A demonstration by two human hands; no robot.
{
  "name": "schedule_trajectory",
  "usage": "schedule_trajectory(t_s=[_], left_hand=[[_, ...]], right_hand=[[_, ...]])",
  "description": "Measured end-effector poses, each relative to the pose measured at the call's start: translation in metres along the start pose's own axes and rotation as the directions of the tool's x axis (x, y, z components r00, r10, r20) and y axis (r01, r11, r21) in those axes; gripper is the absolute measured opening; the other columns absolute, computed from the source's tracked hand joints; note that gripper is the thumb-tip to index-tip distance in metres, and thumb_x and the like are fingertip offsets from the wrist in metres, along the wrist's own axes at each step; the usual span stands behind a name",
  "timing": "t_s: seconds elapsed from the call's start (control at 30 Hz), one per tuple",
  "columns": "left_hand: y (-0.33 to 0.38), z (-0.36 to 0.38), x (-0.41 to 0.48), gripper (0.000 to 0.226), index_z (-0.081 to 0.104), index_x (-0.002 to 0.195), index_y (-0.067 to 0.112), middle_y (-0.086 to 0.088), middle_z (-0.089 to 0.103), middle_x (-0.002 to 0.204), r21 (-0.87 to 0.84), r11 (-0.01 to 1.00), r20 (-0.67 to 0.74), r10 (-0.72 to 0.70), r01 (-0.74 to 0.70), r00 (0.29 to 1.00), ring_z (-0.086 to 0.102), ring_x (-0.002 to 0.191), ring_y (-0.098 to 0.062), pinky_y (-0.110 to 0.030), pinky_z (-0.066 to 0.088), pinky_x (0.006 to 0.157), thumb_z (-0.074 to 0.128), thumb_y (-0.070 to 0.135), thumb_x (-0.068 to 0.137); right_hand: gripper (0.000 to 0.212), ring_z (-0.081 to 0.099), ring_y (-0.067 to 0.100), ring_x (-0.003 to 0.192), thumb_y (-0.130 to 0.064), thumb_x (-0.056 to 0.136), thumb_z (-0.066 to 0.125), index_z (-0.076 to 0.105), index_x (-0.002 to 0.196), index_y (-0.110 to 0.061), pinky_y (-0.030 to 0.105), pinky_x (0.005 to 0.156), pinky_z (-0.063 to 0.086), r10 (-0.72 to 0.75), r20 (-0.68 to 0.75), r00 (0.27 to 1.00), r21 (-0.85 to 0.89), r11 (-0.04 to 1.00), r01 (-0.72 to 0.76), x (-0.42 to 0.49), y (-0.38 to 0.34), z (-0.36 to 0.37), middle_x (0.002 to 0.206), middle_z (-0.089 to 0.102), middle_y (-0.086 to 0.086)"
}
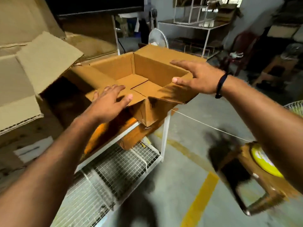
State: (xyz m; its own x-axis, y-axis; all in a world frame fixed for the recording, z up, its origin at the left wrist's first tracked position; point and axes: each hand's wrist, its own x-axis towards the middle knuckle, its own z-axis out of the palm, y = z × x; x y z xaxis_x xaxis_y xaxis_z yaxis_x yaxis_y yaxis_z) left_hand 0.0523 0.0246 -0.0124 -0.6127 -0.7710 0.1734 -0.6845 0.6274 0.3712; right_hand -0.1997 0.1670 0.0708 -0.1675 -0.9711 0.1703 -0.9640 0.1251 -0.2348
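An open brown cardboard box sits on a white metal-frame table, its top flaps spread outward and its inside empty. My left hand lies with straight fingers over the near-left flap. My right hand hovers with spread fingers above the box's right flap, a dark band around its wrist. Neither hand holds anything.
Large flattened cardboard sheets pile up at the left. A wire-mesh shelf sits under the table. A wooden stool with a yellow object stands at the right on the grey floor with yellow lines. A white fan and metal racks stand behind.
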Motion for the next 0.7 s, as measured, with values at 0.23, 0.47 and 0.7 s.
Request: schedule_trajectory(t_s=[0.23,0.47,0.7], left_hand=[[0.009,0.016,0.054,0.066,0.024,0.147,0.034,0.000,0.018,0.159,0.125,0.987,0.091,-0.116,0.104,0.989,0.011,0.147,-0.021,-0.055,-0.005,0.116,0.032,0.065,0.089],[-0.030,0.015,0.115,0.068,0.030,0.144,0.042,0.007,-0.001,0.160,0.333,0.893,0.051,-0.339,0.304,0.939,-0.012,0.146,-0.023,-0.060,-0.013,0.110,0.039,0.071,0.083],[-0.039,-0.001,0.150,0.078,0.027,0.149,0.022,-0.013,0.003,0.160,0.386,0.718,0.003,-0.628,0.578,0.778,-0.014,0.146,-0.028,-0.043,-0.007,0.118,0.040,0.066,0.086]], right_hand=[[0.071,0.028,0.023,0.142,-0.063,0.085,0.050,0.016,0.147,-0.050,0.044,0.113,0.024,-0.085,0.240,0.967,-0.080,0.991,0.107,0.109,0.083,0.017,0.158,0.023,-0.007],[0.072,0.019,0.022,0.145,-0.055,0.088,0.053,0.019,0.150,-0.039,0.040,0.117,0.016,-0.155,0.287,0.945,-0.204,0.954,0.219,0.194,0.152,0.028,0.159,0.018,0.001],[0.074,0.014,0.026,0.146,-0.068,0.084,0.047,0.024,0.148,-0.040,0.044,0.117,0.012,-0.186,0.269,0.945,-0.267,0.928,0.259,0.266,0.216,0.037,0.161,0.013,0.000]])
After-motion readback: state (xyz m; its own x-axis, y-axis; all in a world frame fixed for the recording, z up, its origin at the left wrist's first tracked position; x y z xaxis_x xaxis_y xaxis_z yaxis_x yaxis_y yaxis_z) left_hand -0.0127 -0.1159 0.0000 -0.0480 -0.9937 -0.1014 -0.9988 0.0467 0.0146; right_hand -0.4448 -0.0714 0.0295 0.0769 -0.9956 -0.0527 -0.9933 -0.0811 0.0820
